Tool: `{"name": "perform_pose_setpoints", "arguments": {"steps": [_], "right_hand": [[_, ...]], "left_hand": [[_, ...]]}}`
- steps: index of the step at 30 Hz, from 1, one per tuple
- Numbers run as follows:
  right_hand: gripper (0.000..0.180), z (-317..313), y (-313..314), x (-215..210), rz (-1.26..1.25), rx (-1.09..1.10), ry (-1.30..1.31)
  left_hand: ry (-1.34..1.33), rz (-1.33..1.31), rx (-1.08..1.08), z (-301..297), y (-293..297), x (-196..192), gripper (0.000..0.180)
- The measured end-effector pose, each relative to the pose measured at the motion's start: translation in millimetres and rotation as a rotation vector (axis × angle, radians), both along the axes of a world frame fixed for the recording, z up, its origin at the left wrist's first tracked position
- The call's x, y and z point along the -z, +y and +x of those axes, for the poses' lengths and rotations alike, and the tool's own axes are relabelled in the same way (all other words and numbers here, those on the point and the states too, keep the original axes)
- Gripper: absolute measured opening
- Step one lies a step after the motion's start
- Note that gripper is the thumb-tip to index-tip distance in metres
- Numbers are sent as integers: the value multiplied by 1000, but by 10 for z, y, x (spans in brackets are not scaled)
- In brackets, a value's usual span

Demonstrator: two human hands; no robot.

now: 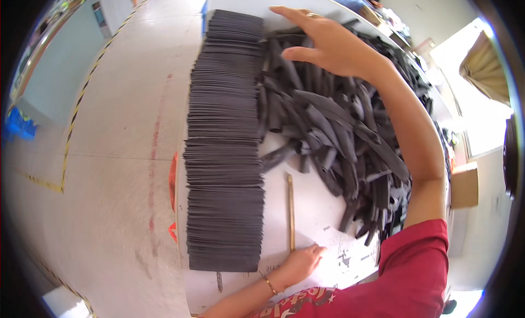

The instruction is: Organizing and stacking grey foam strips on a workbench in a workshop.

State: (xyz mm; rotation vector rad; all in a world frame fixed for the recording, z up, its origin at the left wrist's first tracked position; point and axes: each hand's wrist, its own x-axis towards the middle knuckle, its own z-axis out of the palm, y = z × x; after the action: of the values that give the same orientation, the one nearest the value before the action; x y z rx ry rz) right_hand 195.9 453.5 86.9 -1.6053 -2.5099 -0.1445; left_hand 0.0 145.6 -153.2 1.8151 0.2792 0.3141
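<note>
Dark stack [225,148] beside right hand [332,43], fingers [298,17] wide apart

- A workshop, by the look of it.
- Striped yellow-and-black tape [82,92] marks lines on the bare, scuffed floor [120,154].
- A white worktable [276,208] carries a long row of dark flat pieces [224,143] (very many, tightly packed) and a big heap of dark tube-like pieces [333,126].
- A cardboard box [464,185] sits near a bright window [484,123].
</note>
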Motion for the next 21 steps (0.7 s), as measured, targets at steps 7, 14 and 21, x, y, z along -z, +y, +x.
{"name": "perform_pose_setpoints", "arguments": {"steps": [7, 14, 21], "right_hand": [[63, 679, -2224, -347, 33, 546, 309], [87, 2692, -3508, 692, 115, 1220, 710], [69, 2490, -3349, 1639, -290, 752, 983]], "left_hand": [[15, 36, -84, -9, 11, -47, 24], [-15, 41, -70, 79, -71, -88, 22], [73, -279, -67, 105, -133, -123, 41]]}}
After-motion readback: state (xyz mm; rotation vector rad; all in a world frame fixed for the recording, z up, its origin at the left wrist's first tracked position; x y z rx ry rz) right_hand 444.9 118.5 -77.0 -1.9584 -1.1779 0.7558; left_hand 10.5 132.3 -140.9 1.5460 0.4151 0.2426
